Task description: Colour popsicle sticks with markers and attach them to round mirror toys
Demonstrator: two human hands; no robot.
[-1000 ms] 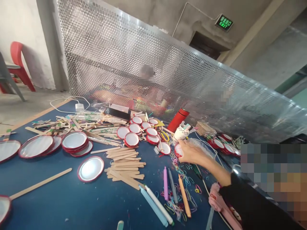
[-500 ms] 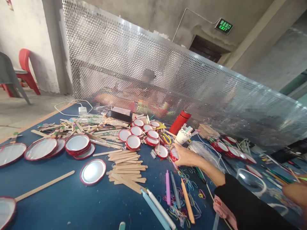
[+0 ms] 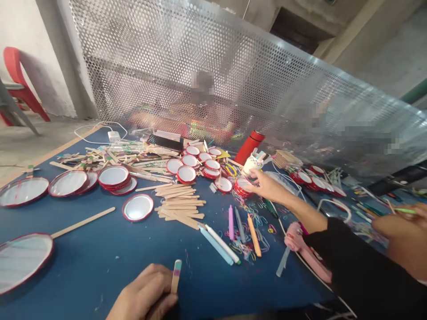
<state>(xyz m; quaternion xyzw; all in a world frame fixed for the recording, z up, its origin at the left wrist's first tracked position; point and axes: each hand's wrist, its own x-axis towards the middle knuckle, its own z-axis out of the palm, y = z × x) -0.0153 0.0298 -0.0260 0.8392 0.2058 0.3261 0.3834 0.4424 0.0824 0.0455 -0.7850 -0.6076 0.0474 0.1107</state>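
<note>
Colour reference: blue tabletop (image 3: 83, 266)
We note a teal-and-purple-banded craft stick (image 3: 175, 279), red-rimmed white discs (image 3: 138, 207), a red flask (image 3: 248, 148) and a black-patterned white cup (image 3: 250, 165).

A perforated metal screen (image 3: 167, 53) stands behind the blue counter (image 3: 83, 271); a red chair (image 3: 14, 66) sits near a pale wall (image 3: 20, 26).

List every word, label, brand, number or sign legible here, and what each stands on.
No text can be read.
Lids by the right hand: pale marks, too blurred to read.
Charger: any print is too small.
Stick in the left hand: coloured bands, no letters visible.
</note>
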